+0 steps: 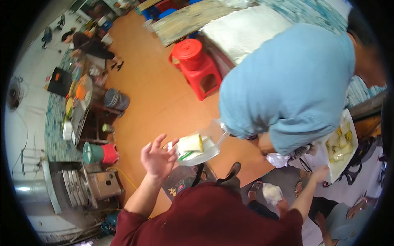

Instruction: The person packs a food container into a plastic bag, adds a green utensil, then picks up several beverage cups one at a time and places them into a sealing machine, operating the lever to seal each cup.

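My left hand (158, 158) is raised palm up, fingers spread, over the orange floor. Its fingertips meet the near side of a clear plastic bag (212, 150) holding a pale, yellow-edged food packet (190, 143); whether they grip it cannot be told. A green strip (186, 156) shows below the packet. My right hand (320, 174), blurred, reaches to the side of a white tray (330, 176); its grip is unclear. Pale, yellowish food pieces (341, 144) lie in the tray. A person in a blue shirt (286, 83) bends over between my hands, beside the tray.
A red plastic stool (200, 80) bears a lidded red bucket (187, 52). Behind the blue shirt stands a white-covered table (246, 30). Near my right forearm, another person's hand (282, 206) holds a white bag (272, 193). A cluttered counter (83, 107) and grey bucket (117, 100) are at left.
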